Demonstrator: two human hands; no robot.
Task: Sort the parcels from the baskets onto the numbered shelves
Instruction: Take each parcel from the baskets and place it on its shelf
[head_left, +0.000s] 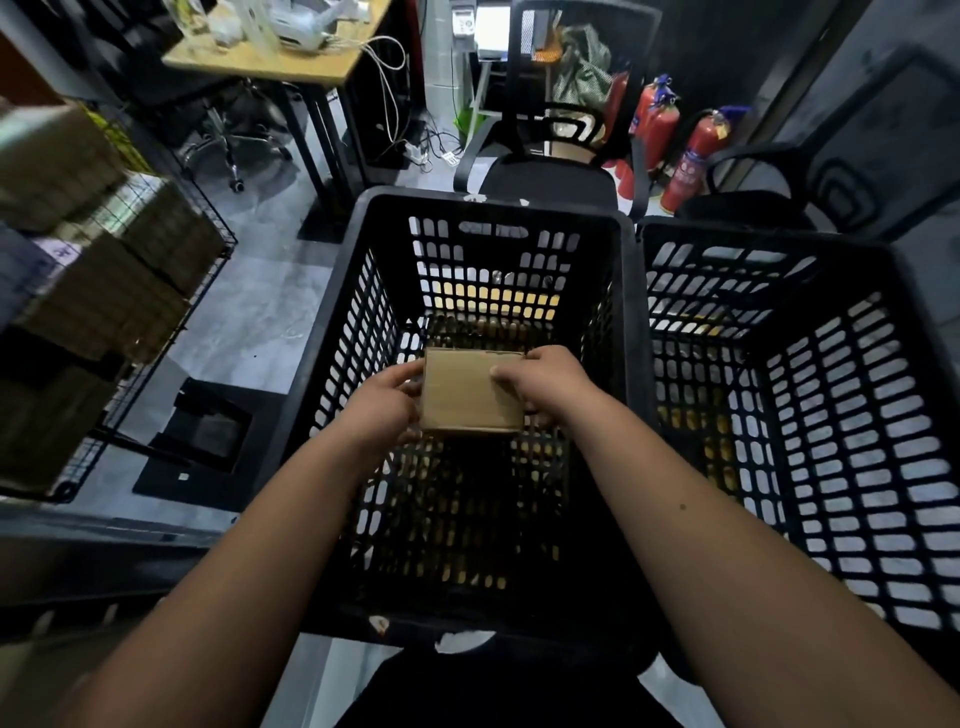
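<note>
I was looking into a stockroom with an office corner: wire shelves stacked with cardboard boxes, two black slotted baskets on a grey floor, fire extinguishers, mesh chairs, a cluttered desk.

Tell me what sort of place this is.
Probably a small parcel-sorting room or office stockroom: both hands hold a cardboard parcel over a black plastic basket, stacked boxes fill a wire shelf, and fire extinguishers stand behind office chairs.

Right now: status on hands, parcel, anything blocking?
Left hand and right hand grip small cardboard parcel from both sides. Parcel held inside left black basket. Basket walls surround it; lift path up looks open.
</note>
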